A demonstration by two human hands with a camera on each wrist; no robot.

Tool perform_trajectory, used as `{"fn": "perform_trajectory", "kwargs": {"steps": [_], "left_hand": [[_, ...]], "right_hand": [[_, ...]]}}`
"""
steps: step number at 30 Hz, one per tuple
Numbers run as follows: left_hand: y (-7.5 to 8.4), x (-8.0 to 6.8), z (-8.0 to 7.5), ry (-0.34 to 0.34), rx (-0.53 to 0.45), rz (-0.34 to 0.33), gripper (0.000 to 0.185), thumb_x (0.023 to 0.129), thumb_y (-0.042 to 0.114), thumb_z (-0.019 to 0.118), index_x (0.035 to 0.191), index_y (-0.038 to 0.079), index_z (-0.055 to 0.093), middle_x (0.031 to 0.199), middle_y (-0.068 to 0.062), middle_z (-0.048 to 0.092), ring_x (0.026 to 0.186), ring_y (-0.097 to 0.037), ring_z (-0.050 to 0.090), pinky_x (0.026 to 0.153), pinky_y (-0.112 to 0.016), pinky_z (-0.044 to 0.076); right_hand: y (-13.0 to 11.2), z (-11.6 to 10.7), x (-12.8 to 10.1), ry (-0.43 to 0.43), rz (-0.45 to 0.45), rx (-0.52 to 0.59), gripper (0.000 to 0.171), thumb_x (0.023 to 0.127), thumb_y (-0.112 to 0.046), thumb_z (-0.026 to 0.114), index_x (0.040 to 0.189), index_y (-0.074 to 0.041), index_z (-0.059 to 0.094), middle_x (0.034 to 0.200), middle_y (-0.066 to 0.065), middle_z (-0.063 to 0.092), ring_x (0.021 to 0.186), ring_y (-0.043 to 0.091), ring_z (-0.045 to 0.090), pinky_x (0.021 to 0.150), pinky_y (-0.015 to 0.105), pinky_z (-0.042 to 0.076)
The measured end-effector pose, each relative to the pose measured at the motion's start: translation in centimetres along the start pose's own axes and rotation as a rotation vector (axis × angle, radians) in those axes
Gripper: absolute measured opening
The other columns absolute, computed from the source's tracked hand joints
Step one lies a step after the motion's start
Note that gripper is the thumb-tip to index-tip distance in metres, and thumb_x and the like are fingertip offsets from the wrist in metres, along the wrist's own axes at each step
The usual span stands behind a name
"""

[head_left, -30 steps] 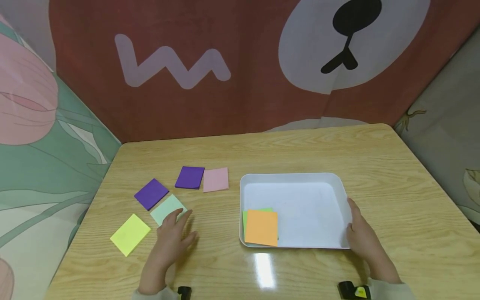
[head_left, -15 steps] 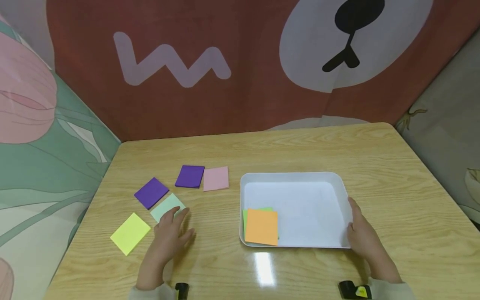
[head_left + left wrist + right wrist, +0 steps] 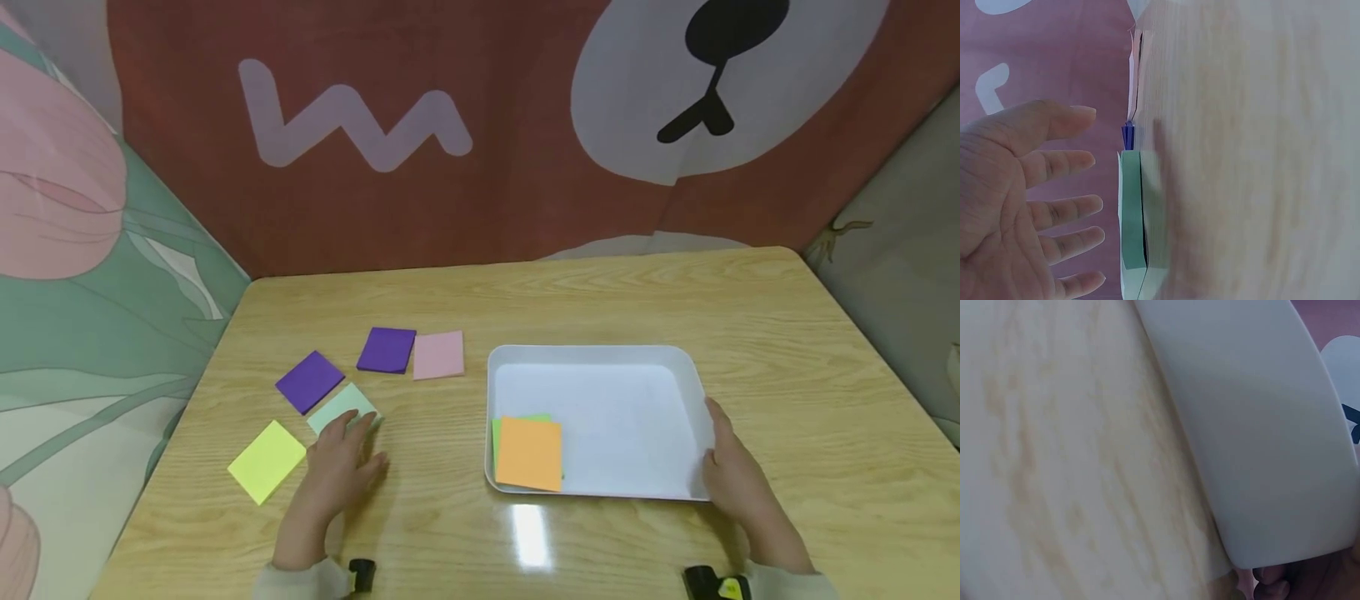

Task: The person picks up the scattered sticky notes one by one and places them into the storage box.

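Note:
My left hand (image 3: 337, 467) hovers over the near edge of a mint green sticky note pad (image 3: 343, 407), fingers spread and holding nothing. In the left wrist view the fingertips point at the mint pad's side, with a gap between. Around it lie a yellow sticky note pad (image 3: 267, 462), a purple pad (image 3: 310, 382), a second purple pad (image 3: 386, 350) and a pink pad (image 3: 438, 355). My right hand (image 3: 738, 479) holds the right end of a white tray (image 3: 622, 417); its curled fingers show at the tray's end in the right wrist view. An orange pad (image 3: 529, 454) lies in the tray.
A green pad (image 3: 496, 442) sits mostly hidden under the orange one, in the tray's near left corner. The wooden table (image 3: 435, 533) ends at the back against a reddish-brown printed cloth (image 3: 360, 217). Patterned cloths hang at both sides.
My left hand has shifted slightly left over the mint pad. The right hand stays at the tray, which has not moved on the table. The head view has turned a little left.

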State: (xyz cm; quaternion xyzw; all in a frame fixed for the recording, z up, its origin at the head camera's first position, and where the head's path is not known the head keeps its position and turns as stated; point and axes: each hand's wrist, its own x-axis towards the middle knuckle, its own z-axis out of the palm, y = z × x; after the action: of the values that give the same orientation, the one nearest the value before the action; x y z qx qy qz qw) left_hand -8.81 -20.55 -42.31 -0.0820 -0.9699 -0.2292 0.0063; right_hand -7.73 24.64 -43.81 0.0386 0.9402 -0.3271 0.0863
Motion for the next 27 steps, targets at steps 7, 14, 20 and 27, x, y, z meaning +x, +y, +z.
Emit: {"fn": "perform_trajectory", "kwargs": {"steps": [7,14,20,27], "left_hand": [[-0.3,0.1,-0.2,0.0,0.035,0.002,0.052,0.075,0.017,0.063,0.12,-0.003,0.045,0.121,-0.03,0.036,0.109,-0.046,0.031,0.077,-0.062,0.026],[-0.7,0.3,-0.4,-0.01,0.053,0.002,0.052,0.076,0.02,0.063,0.12,-0.002,0.046,0.121,-0.029,0.036,0.11,-0.044,0.031,0.077,-0.061,0.026],[-0.9,0.6,-0.6,-0.018,0.064,0.008,0.051,0.076,0.019,0.063,0.12,-0.001,0.046,0.121,-0.028,0.037,0.11,-0.045,0.031,0.076,-0.061,0.026],[-1.1,0.9,-0.6,-0.034,0.067,0.013,0.051,0.077,0.019,0.062,0.121,0.0,0.045,0.121,-0.028,0.037,0.11,-0.046,0.031,0.076,-0.064,0.026]], "right_hand": [[0.1,0.0,0.0,-0.007,0.004,0.0,0.059,0.087,0.004,0.023,0.134,0.002,-0.011,0.126,0.041,0.015,0.114,0.052,0.018,0.087,0.059,0.021],[0.1,0.0,0.0,0.0,-0.006,0.006,0.059,0.086,0.004,0.023,0.134,0.002,-0.01,0.126,0.041,0.016,0.113,0.053,0.018,0.087,0.059,0.021],[0.2,0.1,0.0,0.001,0.0,-0.001,0.059,0.086,0.004,0.024,0.134,0.002,-0.01,0.125,0.041,0.016,0.113,0.053,0.019,0.086,0.059,0.022],[0.1,0.1,-0.1,0.022,-0.007,0.008,0.059,0.086,0.005,0.024,0.135,0.001,-0.009,0.126,0.041,0.016,0.113,0.053,0.019,0.086,0.059,0.022]]}}
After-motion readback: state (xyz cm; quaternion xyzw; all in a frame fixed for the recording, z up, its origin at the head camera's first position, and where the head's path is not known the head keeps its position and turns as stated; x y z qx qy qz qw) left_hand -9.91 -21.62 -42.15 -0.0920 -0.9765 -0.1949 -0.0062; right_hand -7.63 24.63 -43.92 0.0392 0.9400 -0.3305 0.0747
